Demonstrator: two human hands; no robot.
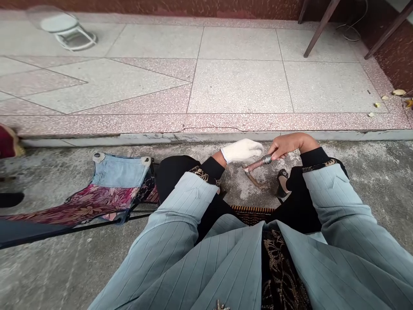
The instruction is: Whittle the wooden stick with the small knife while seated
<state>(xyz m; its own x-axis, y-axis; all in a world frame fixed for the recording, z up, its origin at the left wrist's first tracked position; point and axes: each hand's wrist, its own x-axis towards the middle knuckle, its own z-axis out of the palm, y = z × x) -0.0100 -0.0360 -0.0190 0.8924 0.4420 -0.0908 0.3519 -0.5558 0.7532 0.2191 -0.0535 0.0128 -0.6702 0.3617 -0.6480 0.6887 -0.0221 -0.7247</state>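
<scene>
The gloved left hand [242,150] has its fingers together; whether it holds anything I cannot tell, its palm being hidden. Just below it in view, the hooked tool [257,165] slants up rightward above the grey ground [238,189] (its curved end is hard to make out there). Farther right, the bare right hand [286,145] grips the tool's handle, covering the upper end.

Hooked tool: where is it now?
The hooked tool is right of centre in the head view, gripped in the right hand, with its hooked end below the gloved left hand.
</scene>
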